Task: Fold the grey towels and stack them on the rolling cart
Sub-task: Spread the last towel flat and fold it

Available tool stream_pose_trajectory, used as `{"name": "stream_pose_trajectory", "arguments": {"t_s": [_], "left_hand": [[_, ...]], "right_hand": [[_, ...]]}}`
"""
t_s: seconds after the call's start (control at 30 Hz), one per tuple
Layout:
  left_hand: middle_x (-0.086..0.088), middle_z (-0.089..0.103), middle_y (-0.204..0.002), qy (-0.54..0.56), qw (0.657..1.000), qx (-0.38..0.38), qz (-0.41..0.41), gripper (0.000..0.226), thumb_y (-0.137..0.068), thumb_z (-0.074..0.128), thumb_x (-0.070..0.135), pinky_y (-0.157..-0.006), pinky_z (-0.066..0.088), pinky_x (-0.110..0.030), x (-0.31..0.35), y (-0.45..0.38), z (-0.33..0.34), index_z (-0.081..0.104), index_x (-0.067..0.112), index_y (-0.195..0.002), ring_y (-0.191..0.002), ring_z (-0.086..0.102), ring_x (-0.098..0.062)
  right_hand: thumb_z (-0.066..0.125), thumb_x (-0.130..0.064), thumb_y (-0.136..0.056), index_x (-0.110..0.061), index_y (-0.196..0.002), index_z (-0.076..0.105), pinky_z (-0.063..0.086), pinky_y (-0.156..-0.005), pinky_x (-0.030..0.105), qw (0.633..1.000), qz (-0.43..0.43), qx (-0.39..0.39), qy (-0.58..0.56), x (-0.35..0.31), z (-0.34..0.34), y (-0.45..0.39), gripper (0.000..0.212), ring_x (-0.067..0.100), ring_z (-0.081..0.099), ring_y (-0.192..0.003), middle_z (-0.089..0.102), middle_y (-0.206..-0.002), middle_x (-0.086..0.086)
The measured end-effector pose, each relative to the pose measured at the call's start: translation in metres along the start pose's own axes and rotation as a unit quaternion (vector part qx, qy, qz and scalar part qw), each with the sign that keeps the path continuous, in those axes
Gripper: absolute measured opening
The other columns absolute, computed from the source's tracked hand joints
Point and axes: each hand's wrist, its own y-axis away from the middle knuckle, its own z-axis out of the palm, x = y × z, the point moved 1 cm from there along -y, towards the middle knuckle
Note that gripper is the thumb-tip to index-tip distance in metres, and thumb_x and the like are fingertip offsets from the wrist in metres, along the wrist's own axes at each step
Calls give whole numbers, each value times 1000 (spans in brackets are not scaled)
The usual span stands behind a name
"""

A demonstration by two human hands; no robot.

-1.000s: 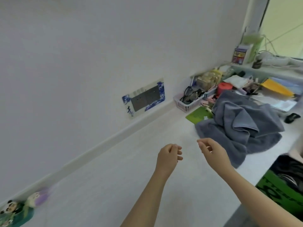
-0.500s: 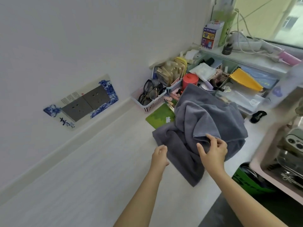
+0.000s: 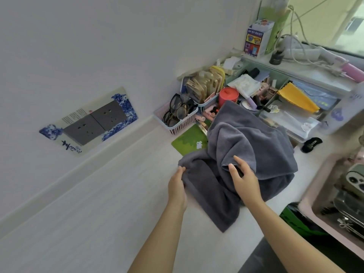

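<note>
A crumpled heap of grey towels (image 3: 254, 146) lies on the white tabletop (image 3: 98, 203), right of centre. My left hand (image 3: 177, 186) touches the heap's near-left edge, fingers curled onto the cloth. My right hand (image 3: 244, 180) rests on the front of the heap, thumb and fingers pinching a fold of grey towel. At the right edge stands a pale pink rolling cart (image 3: 323, 184), its tray holding metal items and a phone.
Behind the towels are a basket of eyeglasses (image 3: 177, 117), a red jar (image 3: 228, 97), a green mat (image 3: 189, 141) and cluttered trays (image 3: 291, 107). A black clip (image 3: 312, 143) lies to the right. A green bag (image 3: 295, 219) sits below the table edge. The wall runs along the left.
My view swung right and nearer to the towels. Both hands reached forward from empty air onto the heap; the right hand now pinches a fold and the left has reached the edge.
</note>
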Motion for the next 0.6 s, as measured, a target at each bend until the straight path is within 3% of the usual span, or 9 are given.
{"name": "stream_pose_trajectory", "arguments": {"t_s": [0.07, 0.13, 0.27, 0.37, 0.47, 0.6], "left_hand": [[2, 70, -79, 22, 999, 28, 25, 23, -97, 51, 25, -69, 48, -26, 8, 4, -15, 67, 14, -86, -80, 62, -14], [0, 70, -78, 27, 997, 49, 50, 23, -95, 54, 25, -69, 49, -28, 18, 11, -34, 68, 12, -84, -80, 63, -18], [-5, 68, -111, 8, 988, 100, 117, 26, -91, 58, 27, -101, 46, -38, 34, 31, -86, 69, 11, -109, -106, 62, -23], [1, 62, -123, 41, 980, 141, 138, 31, -94, 56, 24, -104, 40, -30, 45, 55, -132, 62, 13, -122, -113, 56, -16], [6, 60, -120, 105, 965, 186, 156, 31, -94, 56, 26, -95, 39, -25, 60, 83, -190, 62, 16, -123, -109, 54, -12], [7, 61, -120, 163, 935, 254, 187, 34, -92, 58, 34, -98, 40, -28, 84, 117, -267, 62, 19, -123, -112, 54, -13]], "right_hand": [[51, -30, -95, -24, -133, 51, 37, -98, 25, 1000, -16, 9, 2, -4, 5, 4, 38, 16, 47, -124, 54, -133, -3], [51, -27, -96, -22, -130, 54, 40, -99, 30, 999, -29, 23, 3, -12, 13, 11, 35, 17, 51, -121, 57, -129, -1], [49, -24, -96, -22, -124, 60, 43, -90, 29, 997, -73, 16, -15, -45, 43, 41, 30, 12, 56, -103, 64, -113, -5], [48, -23, -96, -23, -120, 62, 41, -84, 25, 994, -107, -22, -16, -68, 75, 69, 28, 11, 56, -96, 62, -101, -10], [48, -22, -96, -23, -118, 63, 42, -85, 27, 987, -150, -51, -5, -92, 111, 103, 27, 14, 58, -99, 65, -104, -8], [47, -21, -96, -22, -121, 62, 42, -94, 30, 976, -205, -72, 13, -119, 148, 130, 29, 18, 55, -112, 64, -119, -3]]}}
